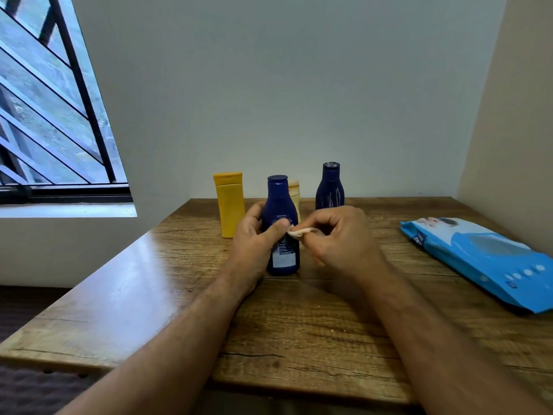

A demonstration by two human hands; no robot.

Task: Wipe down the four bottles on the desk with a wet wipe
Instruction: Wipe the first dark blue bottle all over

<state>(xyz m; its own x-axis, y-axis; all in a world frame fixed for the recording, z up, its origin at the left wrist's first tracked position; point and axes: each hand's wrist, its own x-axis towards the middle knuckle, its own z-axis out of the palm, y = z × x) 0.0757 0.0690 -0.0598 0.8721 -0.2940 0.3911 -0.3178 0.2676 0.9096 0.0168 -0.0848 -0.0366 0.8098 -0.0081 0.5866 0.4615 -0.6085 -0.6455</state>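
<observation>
Wooden desk (149, 295) | window (45, 100) left | left fingers (254, 214) grip blue bottle (281, 205) | right fingers (314, 235) pinch wipe (299, 232)

Wooden desk (299, 339), four bottles (229, 205) upright, blue wipes pack (484, 259)

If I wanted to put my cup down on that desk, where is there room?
Bare wood lies along the desk left side, from the yellow bottle to the near edge, and between the right hand and the blue wipes pack. The back middle is crowded with bottles and both hands.
</observation>
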